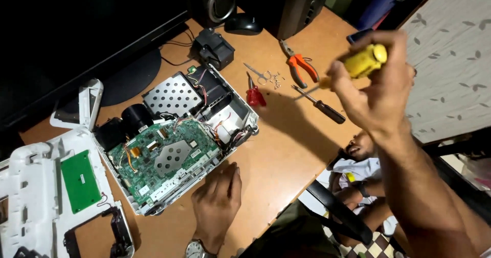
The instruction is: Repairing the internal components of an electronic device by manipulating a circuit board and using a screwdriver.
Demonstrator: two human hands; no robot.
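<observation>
1. The opened white plastic device chassis (174, 145), its lid off, lies at an angle on the brown wooden desk (286, 150). A green circuit board (163, 155) with a perforated metal shield faces up, so the interior is reachable from above.
2. The left hand (217, 201) rests flat on the desk, fingers together and holding nothing. Its fingertips touch the near edge of the chassis, a placement that appears to steady the housing.
3. The right hand (378, 89) is raised well above the desk, fingers curled tight around the yellow handle of a screwdriver (364, 61). The shaft points down and left toward the chassis. The tip is too blurred to locate.
4. The removed white plastic cover (46, 186), carrying a small green board, lies to the left of the chassis, inner face up.
5. Spare tools sit beyond the chassis, near the right hand: orange-handled pliers (302, 66), a black-handled screwdriver (319, 104), a small red-handled tool (254, 95) and small steel scissors (258, 73).
6. A cluster of loose small metal screws (277, 80) lies between the scissors and the pliers, kept together apart from the chassis.
7. A second person (358, 171) is partly visible below the desk edge at the right. Their hands are not near the work.
</observation>
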